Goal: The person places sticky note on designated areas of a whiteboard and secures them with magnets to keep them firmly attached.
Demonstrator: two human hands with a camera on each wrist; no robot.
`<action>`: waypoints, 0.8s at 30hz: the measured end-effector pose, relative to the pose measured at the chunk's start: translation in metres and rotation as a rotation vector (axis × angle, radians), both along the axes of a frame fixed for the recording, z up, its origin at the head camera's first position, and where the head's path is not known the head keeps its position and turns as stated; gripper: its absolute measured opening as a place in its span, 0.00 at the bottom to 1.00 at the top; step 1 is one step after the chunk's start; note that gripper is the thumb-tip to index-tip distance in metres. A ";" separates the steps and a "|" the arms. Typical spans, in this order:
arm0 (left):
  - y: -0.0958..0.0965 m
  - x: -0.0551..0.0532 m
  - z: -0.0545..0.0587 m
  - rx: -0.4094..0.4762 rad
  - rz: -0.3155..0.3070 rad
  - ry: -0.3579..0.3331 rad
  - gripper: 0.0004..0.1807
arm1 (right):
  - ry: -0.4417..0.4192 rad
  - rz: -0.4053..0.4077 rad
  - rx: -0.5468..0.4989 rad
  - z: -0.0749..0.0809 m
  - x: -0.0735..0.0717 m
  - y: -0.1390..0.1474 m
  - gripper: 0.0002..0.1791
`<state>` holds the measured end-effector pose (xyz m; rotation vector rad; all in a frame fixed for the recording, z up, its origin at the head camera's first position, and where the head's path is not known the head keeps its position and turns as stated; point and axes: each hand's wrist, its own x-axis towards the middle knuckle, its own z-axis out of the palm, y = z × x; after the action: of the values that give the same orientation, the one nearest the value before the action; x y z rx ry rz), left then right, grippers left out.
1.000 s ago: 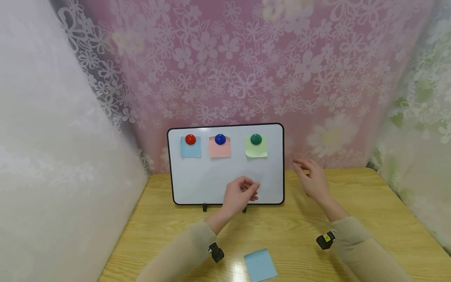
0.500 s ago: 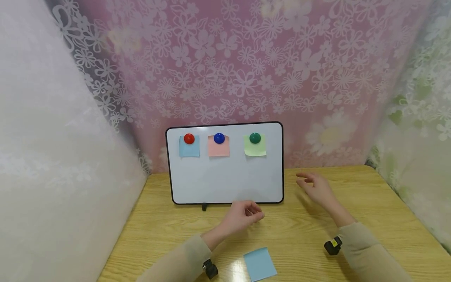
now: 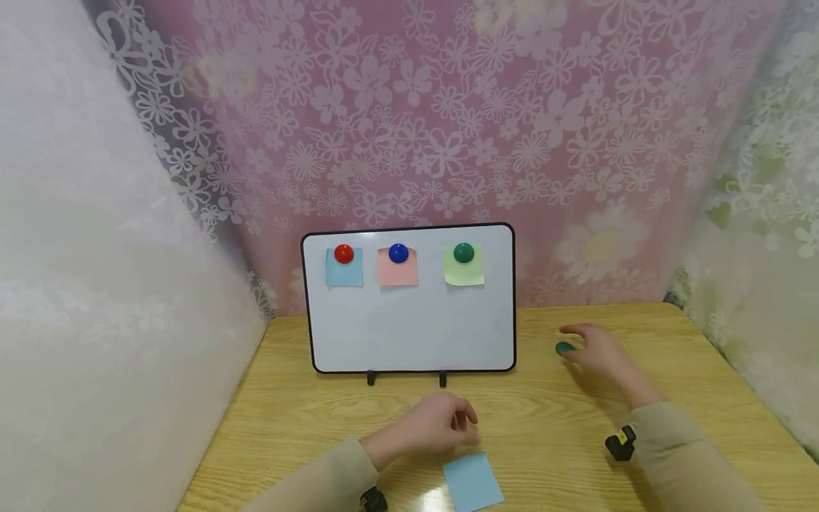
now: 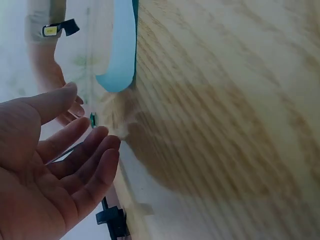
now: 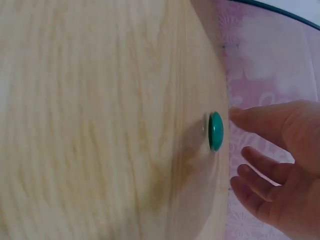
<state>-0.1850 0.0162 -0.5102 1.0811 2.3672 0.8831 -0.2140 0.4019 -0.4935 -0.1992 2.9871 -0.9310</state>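
A green round magnet point(image 3: 564, 348) lies on the wooden table, right of the whiteboard. My right hand point(image 3: 601, 352) hovers beside it with spread, loosely bent fingers; in the right wrist view a gap separates the magnet point(image 5: 215, 131) from the fingertips. Just behind a light blue sticky note point(image 3: 473, 482) near the table's front, my left hand point(image 3: 441, 424) is held above the wood. Its fingers are loosely bent around nothing, as the left wrist view of the hand point(image 4: 55, 170) shows. In that view the sticky note point(image 4: 122, 55) curls up at one edge.
A black-framed whiteboard point(image 3: 409, 327) stands upright on small black feet point(image 3: 371, 378) at the back. Red point(image 3: 343, 254), blue point(image 3: 399, 253) and green point(image 3: 463, 252) magnets pin blue, pink and light green notes to it. Floral curtains point(image 3: 448, 128) surround the table.
My left hand has come down from in front of the whiteboard toward the blue sticky note. My right hand has moved down and right, and the loose green magnet now shows beside it.
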 end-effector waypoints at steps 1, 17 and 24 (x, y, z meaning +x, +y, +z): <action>0.001 0.001 0.001 -0.024 -0.013 0.018 0.14 | -0.023 -0.006 0.015 0.000 -0.001 0.002 0.32; 0.008 0.013 0.013 -0.204 -0.098 0.098 0.16 | -0.031 0.051 0.075 -0.006 -0.005 0.005 0.31; 0.006 0.015 0.015 -0.229 -0.111 0.072 0.15 | -0.078 0.001 0.142 -0.010 -0.012 0.004 0.31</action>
<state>-0.1704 0.0227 -0.4956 1.1532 2.3702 0.5271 -0.2260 0.4059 -0.5040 -0.1594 2.9645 -0.7056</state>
